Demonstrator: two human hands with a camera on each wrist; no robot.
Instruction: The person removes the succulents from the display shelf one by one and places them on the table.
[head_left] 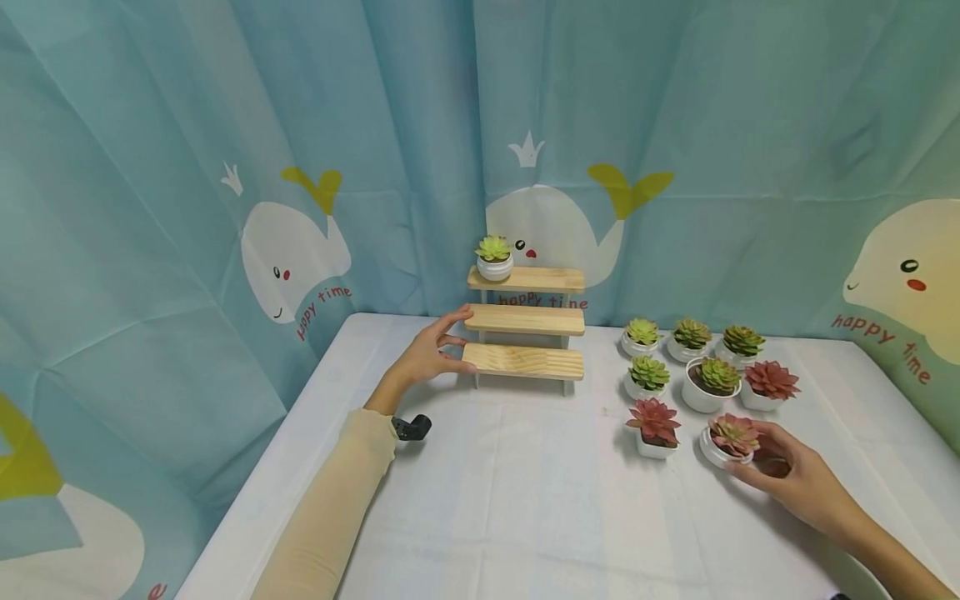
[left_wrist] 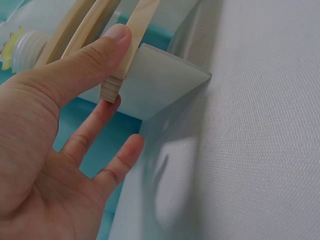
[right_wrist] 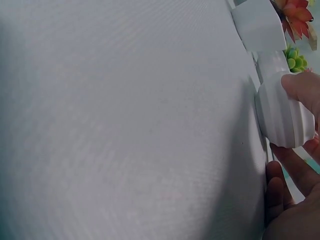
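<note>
A three-step wooden stand sits at the back of the white table. On its top step stands a green succulent in a white pot. My left hand is at the stand's left end. In the left wrist view my thumb and index finger pinch the end of the lowest step. My right hand grips a ribbed white pot holding a pink-green succulent, which rests on the table. My right thumb lies on that pot, with fingers under it.
Several more potted succulents crowd behind the held one, among them a red one, a green one in a larger bowl and another red one. A whale-print curtain hangs behind. The table's left edge is near my forearm.
</note>
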